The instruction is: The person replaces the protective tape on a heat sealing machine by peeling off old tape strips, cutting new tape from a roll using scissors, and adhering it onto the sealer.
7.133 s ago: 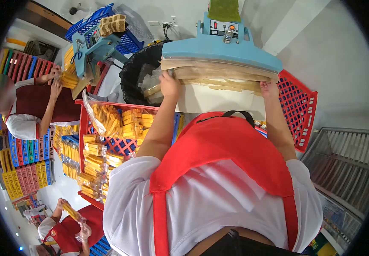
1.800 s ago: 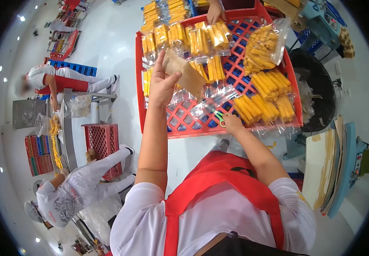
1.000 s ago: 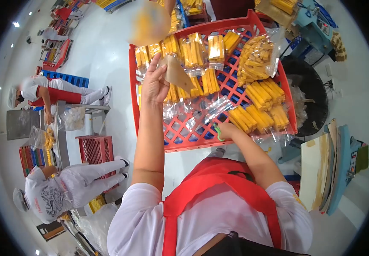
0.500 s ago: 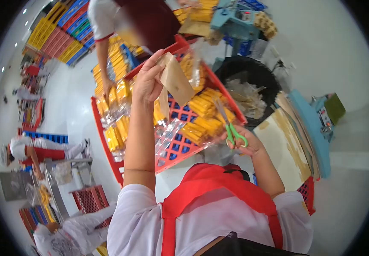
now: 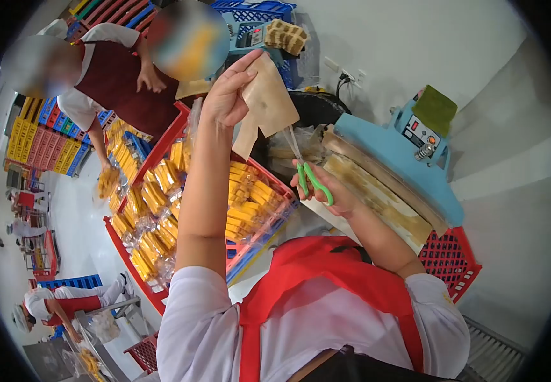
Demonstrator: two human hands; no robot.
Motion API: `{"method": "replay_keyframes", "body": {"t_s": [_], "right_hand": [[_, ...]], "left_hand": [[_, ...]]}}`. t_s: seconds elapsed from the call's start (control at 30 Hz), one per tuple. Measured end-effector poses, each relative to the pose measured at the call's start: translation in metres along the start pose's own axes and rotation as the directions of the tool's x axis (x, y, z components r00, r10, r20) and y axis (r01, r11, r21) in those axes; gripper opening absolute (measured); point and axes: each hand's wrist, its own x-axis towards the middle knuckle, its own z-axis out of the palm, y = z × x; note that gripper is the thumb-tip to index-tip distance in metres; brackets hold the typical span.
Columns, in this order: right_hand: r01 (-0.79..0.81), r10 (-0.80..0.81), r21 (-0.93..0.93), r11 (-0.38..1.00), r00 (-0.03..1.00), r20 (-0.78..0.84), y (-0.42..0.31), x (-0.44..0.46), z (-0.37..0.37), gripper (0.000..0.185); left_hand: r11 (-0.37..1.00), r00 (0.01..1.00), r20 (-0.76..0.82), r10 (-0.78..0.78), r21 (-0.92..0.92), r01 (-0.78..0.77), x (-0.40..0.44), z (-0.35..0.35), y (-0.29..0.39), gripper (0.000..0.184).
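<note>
A tan sheet (image 5: 274, 105) with a narrow strip hanging off its lower side is pinched in my left hand (image 5: 229, 95), raised at the upper middle. My right hand (image 5: 340, 196) grips green-handled scissors (image 5: 314, 181). Their blades point up at the sheet's lower corner; whether they touch it I cannot tell. Below my left forearm is a red crate (image 5: 115, 230) of clear-bagged yellow sticks (image 5: 154, 198). Right of the scissors stands a blue machine (image 5: 398, 159), with a stained board (image 5: 377, 198) in front.
Behind the sheet is a black bin (image 5: 317, 105) with plastic scraps. A co-worker in a maroon apron (image 5: 119, 83) reaches toward bagged sticks at left. A second blue machine (image 5: 250, 35) stands at the back. Another red crate (image 5: 454, 264) sits under the board. Other people work far left.
My view has swung right, bringing the blue machine closer to the middle. The scissors have come up to the sheet's lower corner. The co-worker's arm has moved.
</note>
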Motion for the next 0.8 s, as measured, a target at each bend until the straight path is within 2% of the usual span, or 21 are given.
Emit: {"method": "replay_keyframes", "body": {"t_s": [0.07, 0.13, 0.17, 0.2, 0.23, 0.3, 0.47, 0.67, 0.73, 0.8], "right_hand": [[0.058, -0.058, -0.035, 0.998, 0.998, 0.005, -0.011, -0.002, 0.000, 0.075], [0.039, -0.042, -0.104, 0.994, 0.999, -0.034, -0.020, -0.002, 0.001, 0.088], [0.044, -0.048, -0.100, 0.994, 0.998, -0.038, -0.022, -0.001, -0.001, 0.088], [0.059, -0.062, -0.060, 0.996, 0.997, -0.045, -0.023, 0.000, -0.003, 0.081], [0.075, -0.076, -0.019, 0.997, 0.996, -0.057, -0.023, 0.000, -0.004, 0.075], [0.076, -0.077, -0.013, 0.997, 0.993, -0.088, -0.022, 0.000, -0.010, 0.075], [0.091, -0.097, -0.050, 0.995, 0.988, -0.119, -0.030, 0.007, -0.012, 0.072], [0.071, -0.086, -0.080, 0.994, 0.978, -0.190, -0.026, 0.022, -0.009, 0.064], [0.058, -0.077, -0.082, 0.995, 0.964, -0.253, -0.025, 0.026, -0.009, 0.063], [0.060, -0.080, -0.086, 0.995, 0.962, -0.261, -0.023, 0.028, -0.011, 0.062]], "left_hand": [[0.999, 0.999, -0.014, -0.033, 0.009, 0.033, 0.010, 0.006, -0.007, 0.045], [0.997, 0.998, -0.021, -0.053, 0.049, 0.054, 0.017, 0.004, -0.011, 0.046], [0.990, 0.998, -0.045, -0.039, 0.132, 0.045, 0.020, 0.002, -0.013, 0.047], [0.976, 0.998, -0.066, -0.023, 0.215, 0.037, 0.023, 0.000, -0.014, 0.047], [0.975, 0.997, -0.062, -0.035, 0.215, 0.048, 0.025, -0.003, -0.014, 0.047], [0.963, 0.998, -0.066, 0.014, 0.271, 0.004, 0.033, -0.008, -0.014, 0.050], [0.947, 0.999, -0.052, 0.007, 0.321, 0.011, 0.049, -0.023, -0.007, 0.055], [0.905, 0.996, -0.032, -0.079, 0.416, 0.085, 0.054, -0.024, -0.009, 0.055], [0.843, 0.999, -0.033, -0.041, 0.536, 0.053, 0.054, -0.024, -0.009, 0.058], [0.829, 0.999, -0.032, -0.044, 0.556, 0.054, 0.055, -0.027, -0.011, 0.057]]}}
